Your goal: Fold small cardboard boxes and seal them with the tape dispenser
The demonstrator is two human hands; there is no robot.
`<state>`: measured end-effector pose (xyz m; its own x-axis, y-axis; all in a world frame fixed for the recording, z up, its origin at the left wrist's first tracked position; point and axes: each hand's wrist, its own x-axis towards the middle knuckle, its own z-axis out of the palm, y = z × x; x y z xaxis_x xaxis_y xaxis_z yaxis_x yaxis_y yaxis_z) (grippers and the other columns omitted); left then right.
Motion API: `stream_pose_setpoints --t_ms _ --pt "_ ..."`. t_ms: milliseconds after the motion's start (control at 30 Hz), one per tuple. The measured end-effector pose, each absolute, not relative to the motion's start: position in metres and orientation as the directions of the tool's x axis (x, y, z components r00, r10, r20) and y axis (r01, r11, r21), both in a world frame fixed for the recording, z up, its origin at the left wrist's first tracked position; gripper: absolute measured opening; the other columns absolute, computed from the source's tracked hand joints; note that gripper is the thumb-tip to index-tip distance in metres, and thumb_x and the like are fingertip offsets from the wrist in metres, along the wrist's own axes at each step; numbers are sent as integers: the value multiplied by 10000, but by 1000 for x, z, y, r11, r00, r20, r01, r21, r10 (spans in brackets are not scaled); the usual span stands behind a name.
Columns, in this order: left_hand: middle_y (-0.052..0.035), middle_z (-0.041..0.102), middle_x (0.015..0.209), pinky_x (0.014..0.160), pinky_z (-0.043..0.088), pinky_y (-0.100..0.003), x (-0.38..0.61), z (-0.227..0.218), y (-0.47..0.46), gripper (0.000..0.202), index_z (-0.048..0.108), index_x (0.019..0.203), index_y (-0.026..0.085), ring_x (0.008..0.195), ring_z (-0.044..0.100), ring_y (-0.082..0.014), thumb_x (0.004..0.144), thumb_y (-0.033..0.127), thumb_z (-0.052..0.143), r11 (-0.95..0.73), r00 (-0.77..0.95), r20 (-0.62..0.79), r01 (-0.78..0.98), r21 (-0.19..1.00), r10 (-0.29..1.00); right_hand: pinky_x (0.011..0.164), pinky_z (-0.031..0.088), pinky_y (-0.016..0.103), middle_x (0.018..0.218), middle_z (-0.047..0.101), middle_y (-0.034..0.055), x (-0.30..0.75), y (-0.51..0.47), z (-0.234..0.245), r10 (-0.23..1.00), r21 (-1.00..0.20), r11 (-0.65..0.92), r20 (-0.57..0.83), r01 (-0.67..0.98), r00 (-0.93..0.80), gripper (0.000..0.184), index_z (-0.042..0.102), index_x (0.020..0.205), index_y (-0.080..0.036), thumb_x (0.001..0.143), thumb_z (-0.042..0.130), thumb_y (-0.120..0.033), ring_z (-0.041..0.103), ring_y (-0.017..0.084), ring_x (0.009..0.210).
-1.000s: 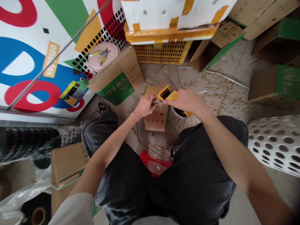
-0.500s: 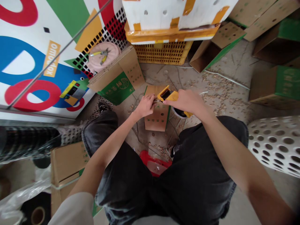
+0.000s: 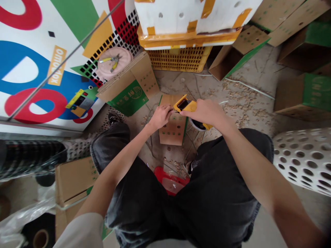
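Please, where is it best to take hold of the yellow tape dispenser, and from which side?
Take the yellow tape dispenser by its handle, from above on the right, as the right hand does: the tape roll sits low under it, clear of the palm.

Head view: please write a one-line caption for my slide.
Left hand steadies a cardboard box; right hand grips a yellow tape dispenser.

Big printed panel (image 3: 26, 65) has a yellow tag (image 3: 56, 65) with white letters, reads like "omodox", sideways, though I'm not sure of every letter. The green carton (image 3: 128, 102) has print, but it's too small to read.
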<state>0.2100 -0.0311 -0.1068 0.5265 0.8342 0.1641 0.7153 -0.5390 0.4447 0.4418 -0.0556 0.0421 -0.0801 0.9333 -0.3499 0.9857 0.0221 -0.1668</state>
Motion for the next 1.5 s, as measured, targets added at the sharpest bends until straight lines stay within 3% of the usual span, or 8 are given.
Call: stream_pose_setpoints --t_ms 333,667,800,933,1133,1300,1400,1500 --pt "-169 717 1163 947 513 -403 205 -91 -44 372 650 1169 136 1067 686 -297 993 459 710 -604 631 56 707 369 773 830 551 441 1100 777 255 449 -51 37 932 -161 -6 -358 987 -53 891 757 1190 -87 840 567 -885 743 416 1058" --pt "-287 565 1493 1048 504 -435 235 -102 -138 844 564 1396 77 1317 603 -387 760 487 939 -685 692 -253 716 131 676 874 543 414 1213 763 281 446 -54 40 911 -146 -14 -409 989 -48 906 725 1267 -75 870 564 -874 736 419 1155" --pt "-336 469 1605 1148 460 -506 247 -111 -154 970 525 1478 44 1461 507 -451 688 383 973 -626 713 -298 701 342 635 882 539 427 1242 752 287 445 -50 33 908 -177 -18 -415 984 -58 892 731 1249 -80 873 557 -871 722 439 1180" --pt "-328 462 1629 1175 459 -533 243 -90 -129 1077 480 1556 90 1500 497 -439 699 547 944 -91 628 -308 520 850 715 874 545 426 1147 781 235 447 -45 26 890 -371 -75 -444 926 -105 822 765 1116 -132 905 502 -882 742 387 1082" --pt "-142 796 1141 930 578 -367 231 -38 -92 586 688 1249 171 1008 765 -222 776 409 939 469 461 -332 -222 855 823 838 574 369 1048 793 120 427 -49 24 897 -849 -195 -357 492 -261 715 745 1059 -176 927 538 -847 725 260 960" --pt "49 563 536 588 458 -246 222 -17 -77 216 645 710 163 491 501 -81 770 165 852 517 127 -507 -341 785 853 828 597 363 1048 785 108 399 -35 14 853 -926 -212 -331 312 -403 903 719 1238 -204 965 244 -921 738 249 976" --pt "73 493 493 517 367 -232 193 -4 -59 226 608 637 174 457 430 -70 691 92 811 432 -60 -492 -394 811 869 931 586 368 1277 760 148 393 -6 -4 871 -790 -4 -304 614 -387 989 644 1443 -195 1040 -80 -737 736 245 1132" --pt "71 513 520 516 345 -225 149 6 -47 210 602 629 179 488 453 -77 628 100 797 317 -243 -432 -398 861 869 1060 528 397 1400 720 190 388 16 -30 881 -441 151 -347 885 -323 738 671 1445 -163 1099 223 -637 680 294 1281"
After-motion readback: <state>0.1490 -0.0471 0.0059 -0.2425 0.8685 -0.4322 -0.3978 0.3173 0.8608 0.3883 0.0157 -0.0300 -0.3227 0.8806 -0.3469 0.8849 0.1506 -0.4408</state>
